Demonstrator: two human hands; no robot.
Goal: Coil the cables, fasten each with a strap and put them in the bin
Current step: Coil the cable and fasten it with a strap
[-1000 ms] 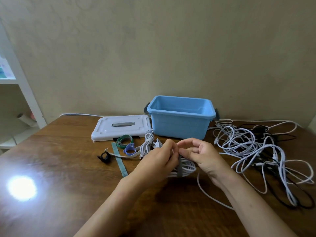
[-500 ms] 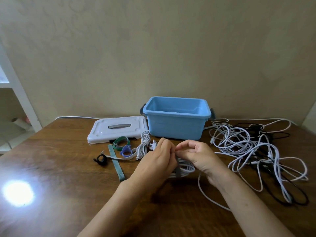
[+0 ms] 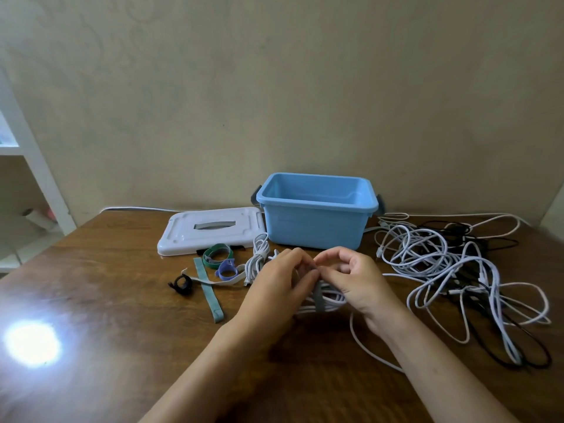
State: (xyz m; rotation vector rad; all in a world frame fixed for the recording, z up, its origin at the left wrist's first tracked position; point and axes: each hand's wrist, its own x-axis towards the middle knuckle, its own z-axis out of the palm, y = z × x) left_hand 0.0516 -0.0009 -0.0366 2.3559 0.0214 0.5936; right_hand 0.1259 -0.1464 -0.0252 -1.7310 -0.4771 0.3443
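My left hand (image 3: 279, 286) and my right hand (image 3: 355, 280) meet over a coiled white cable (image 3: 331, 300) lying on the wooden table. A grey strap (image 3: 319, 296) wraps round that coil, and the fingertips of both hands pinch its upper end. A loose tail of the cable (image 3: 366, 349) trails toward me. An open blue bin (image 3: 317, 225) stands just behind the hands. A second white coil (image 3: 258, 257), bound with a white strap, lies to the left of my left hand.
A tangle of white and black cables (image 3: 457, 276) covers the table's right side. The bin's white lid (image 3: 210, 232) lies left of the bin. Green (image 3: 218, 253), purple (image 3: 227, 270), black (image 3: 181, 283) and teal (image 3: 210, 293) straps lie in front of it. A white shelf (image 3: 27, 166) stands at far left.
The view has tilted slightly. Both hands stay at the coil, fingertips working the grey strap's end a little closer together.
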